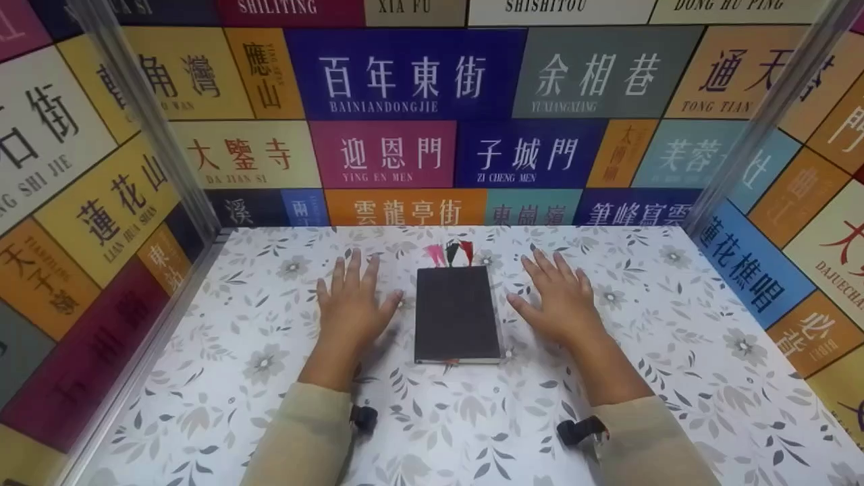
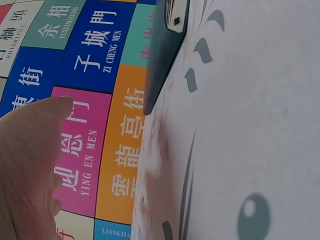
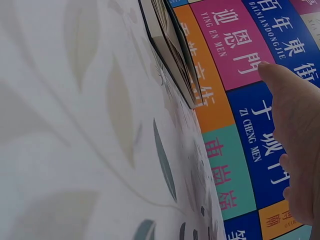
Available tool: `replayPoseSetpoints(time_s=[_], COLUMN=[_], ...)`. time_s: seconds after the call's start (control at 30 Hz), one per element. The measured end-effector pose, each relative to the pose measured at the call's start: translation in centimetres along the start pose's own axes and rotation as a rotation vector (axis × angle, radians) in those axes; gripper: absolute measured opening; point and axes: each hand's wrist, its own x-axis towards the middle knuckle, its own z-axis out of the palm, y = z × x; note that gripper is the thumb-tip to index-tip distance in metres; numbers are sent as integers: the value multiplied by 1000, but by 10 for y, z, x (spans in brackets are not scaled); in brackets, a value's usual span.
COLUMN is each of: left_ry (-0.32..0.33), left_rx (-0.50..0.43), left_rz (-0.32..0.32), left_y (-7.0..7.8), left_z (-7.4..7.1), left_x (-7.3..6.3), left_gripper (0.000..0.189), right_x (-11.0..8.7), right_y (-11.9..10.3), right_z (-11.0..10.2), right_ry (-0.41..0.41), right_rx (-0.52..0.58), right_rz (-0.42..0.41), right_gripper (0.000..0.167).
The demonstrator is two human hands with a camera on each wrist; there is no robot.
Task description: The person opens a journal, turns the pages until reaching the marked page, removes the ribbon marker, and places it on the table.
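Observation:
A closed dark book (image 1: 456, 314) lies flat in the middle of the table, its page edges showing along the near and right sides. Pink, dark and red tassels (image 1: 461, 253) stick out past its far end. To the left of the book rests the left hand (image 1: 352, 300), palm down with fingers spread. The right hand (image 1: 561, 300) lies the same way on the other side. Neither hand touches the book. In the left wrist view the book (image 2: 167, 45) appears at the top; the right wrist view shows its page edges (image 3: 172, 50).
A white tablecloth (image 1: 270, 418) with grey flowers and leaves covers the table. Walls of coloured panels with Chinese lettering (image 1: 405, 74) enclose the back and both sides. Clear upright corner strips (image 1: 145, 101) stand at the left and right. Black straps (image 1: 582, 430) sit at the wrists.

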Motion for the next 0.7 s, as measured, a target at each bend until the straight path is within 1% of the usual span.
replayPoseSetpoints(time_s=[0.13,0.27,0.37,0.5,0.6,0.7], left_ry=[0,-31,-43,-34,-65,-122], left_rx=[2,-2,-1,4,-2,-7], left_rz=[0,0,5,20,38,74], left_y=[2,7,12,20,30,43], left_z=[-1,-3,-6,-10,-7,3], left_x=[0,-1,1,4,-2,-11], left_gripper=[86,86,86,87,88,89], right_x=[0,-1,2,7,6,4], right_y=[0,-1,-3,-7,-9,-10], right_z=[0,-2,-7,-12,-11,-6], right_ry=[-2,-12,5,29,19,-1], right_rx=[7,12,21,56,82,90], right_rz=[0,-6,-8,-4,2,9], right_gripper=[90,90,88,85,83,81])
